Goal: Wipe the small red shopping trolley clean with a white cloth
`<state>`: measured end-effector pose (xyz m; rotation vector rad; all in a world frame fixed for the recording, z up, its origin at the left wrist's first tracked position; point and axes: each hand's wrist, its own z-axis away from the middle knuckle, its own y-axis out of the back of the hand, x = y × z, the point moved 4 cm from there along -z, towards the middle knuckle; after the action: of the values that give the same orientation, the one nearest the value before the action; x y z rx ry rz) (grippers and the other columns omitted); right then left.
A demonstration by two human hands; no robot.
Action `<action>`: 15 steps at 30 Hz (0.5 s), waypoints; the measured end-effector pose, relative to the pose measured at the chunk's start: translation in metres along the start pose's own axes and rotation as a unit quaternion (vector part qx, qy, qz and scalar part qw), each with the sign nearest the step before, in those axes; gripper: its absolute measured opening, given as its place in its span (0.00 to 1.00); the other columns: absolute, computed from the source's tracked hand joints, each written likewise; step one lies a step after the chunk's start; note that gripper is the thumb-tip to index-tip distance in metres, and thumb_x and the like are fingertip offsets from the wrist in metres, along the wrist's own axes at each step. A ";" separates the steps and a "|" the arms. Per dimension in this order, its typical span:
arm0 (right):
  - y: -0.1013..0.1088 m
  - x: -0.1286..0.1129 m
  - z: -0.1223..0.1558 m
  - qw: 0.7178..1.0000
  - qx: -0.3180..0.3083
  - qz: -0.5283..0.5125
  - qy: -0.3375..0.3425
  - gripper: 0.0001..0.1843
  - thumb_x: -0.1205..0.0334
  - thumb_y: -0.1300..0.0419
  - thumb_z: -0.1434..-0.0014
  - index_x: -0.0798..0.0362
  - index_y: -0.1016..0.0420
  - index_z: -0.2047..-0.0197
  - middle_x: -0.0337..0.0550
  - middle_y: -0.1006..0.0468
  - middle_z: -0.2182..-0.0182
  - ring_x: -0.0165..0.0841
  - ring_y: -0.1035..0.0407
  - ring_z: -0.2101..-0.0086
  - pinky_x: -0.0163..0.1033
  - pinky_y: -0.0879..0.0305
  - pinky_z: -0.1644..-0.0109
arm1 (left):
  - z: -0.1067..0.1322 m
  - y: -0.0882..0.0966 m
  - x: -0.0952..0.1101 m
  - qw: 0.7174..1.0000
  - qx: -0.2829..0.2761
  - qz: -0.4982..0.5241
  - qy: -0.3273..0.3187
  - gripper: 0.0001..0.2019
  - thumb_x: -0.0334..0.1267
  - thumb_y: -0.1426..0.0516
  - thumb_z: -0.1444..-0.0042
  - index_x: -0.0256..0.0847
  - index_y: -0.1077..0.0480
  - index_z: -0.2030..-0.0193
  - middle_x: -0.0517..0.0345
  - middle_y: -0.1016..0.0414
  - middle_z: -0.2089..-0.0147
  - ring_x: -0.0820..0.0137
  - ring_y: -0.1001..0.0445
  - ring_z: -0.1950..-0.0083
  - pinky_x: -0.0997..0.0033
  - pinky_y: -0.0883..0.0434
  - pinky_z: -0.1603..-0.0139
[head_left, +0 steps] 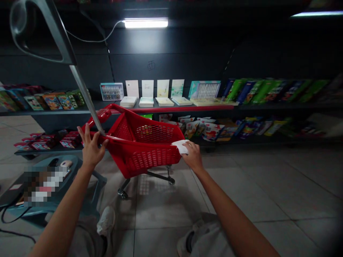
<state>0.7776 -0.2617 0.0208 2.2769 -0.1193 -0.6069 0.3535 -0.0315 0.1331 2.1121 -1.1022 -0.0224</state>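
Note:
A small red plastic shopping cart [152,157] with lattice sides stands on wheels in front of me. My left hand [92,148] rests at its handle end, fingers spread, beside the foot of a grey metal pole [87,94]. That pole rises from the cart's edge to a large grey loop at the top left. In my right hand [193,155] a white cloth [181,146], perhaps a tissue, is pinched against the rim at the cart's far right corner. The basket's floor is mostly hidden by its near wall.
Behind the cart, a dark shelf [160,110] bears books, boxed sets and green packs; snack bags [211,129] fill the lower level. Red boxes [44,142] sit low at left. A blue-grey plastic stool [77,162] with items and cables stands close on my left. Tiled floor [241,185] lies right.

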 end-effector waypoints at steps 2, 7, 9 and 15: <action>0.007 -0.013 0.006 0.999 -0.022 0.019 0.020 0.24 0.69 0.42 0.47 0.53 0.20 0.47 0.50 0.25 0.43 0.45 0.37 0.46 0.47 0.38 0.38 | 0.002 -0.002 -0.003 0.999 -0.005 0.001 0.048 0.28 0.56 0.48 0.33 0.46 0.38 0.32 0.55 0.72 0.17 0.41 0.75 0.19 0.27 0.51 0.24; 0.021 -0.040 0.006 0.993 -0.098 0.001 0.072 0.20 0.69 0.40 0.48 0.51 0.18 0.52 0.49 0.21 0.50 0.43 0.35 0.51 0.43 0.36 0.44 | 0.021 -0.004 0.034 0.998 0.053 -0.014 0.033 0.43 0.43 0.44 0.37 0.39 0.61 0.20 0.39 0.75 0.18 0.44 0.75 0.18 0.29 0.58 0.23; 0.028 -0.041 0.000 0.988 -0.116 -0.060 0.084 0.19 0.70 0.41 0.50 0.51 0.18 0.55 0.47 0.21 0.53 0.41 0.33 0.52 0.43 0.35 0.43 | 0.032 -0.009 0.063 0.998 0.051 -0.009 -0.037 0.37 0.40 0.46 0.35 0.43 0.53 0.22 0.45 0.70 0.17 0.49 0.72 0.18 0.35 0.54 0.21; 0.063 0.008 -0.024 0.965 0.176 -0.172 -0.095 0.21 0.65 0.45 0.48 0.55 0.22 0.51 0.54 0.26 0.48 0.44 0.31 0.47 0.49 0.36 0.35 | 0.069 -0.051 0.127 0.981 -0.097 -0.003 -0.170 0.29 0.38 0.46 0.33 0.48 0.43 0.26 0.45 0.51 0.20 0.52 0.57 0.18 0.35 0.50 0.22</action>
<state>0.8024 -0.2926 0.0766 2.6008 0.0864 -1.0573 0.4463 -0.1454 0.0901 1.9791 -1.2334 -0.4907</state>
